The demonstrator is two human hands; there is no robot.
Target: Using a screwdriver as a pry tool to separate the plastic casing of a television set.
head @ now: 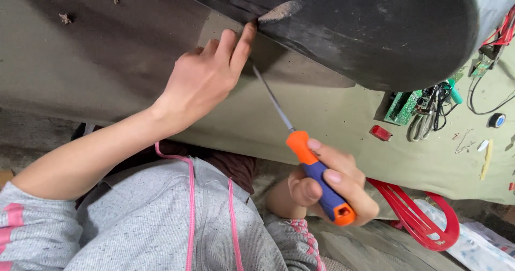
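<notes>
On the olive worktop point(332, 115), a large black casing point(375, 30) lying tilted. Left hand point(206, 78) stretched up, empty, fingers loosely together, index fingertip pressing the casing's scuffed lower edge. Right hand point(327, 182) clenched around the orange-and-blue handle of a screwdriver point(306, 153), shaft angled up-left toward that fingertip. Farther right, a green circuit board point(403, 107) amid wires.

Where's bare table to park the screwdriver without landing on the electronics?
Bare olive table lies between the screwdriver in the right hand and the green circuit board. Crowded to the right: wires, red part, tape roll. Left hand touches the black casing.
</notes>
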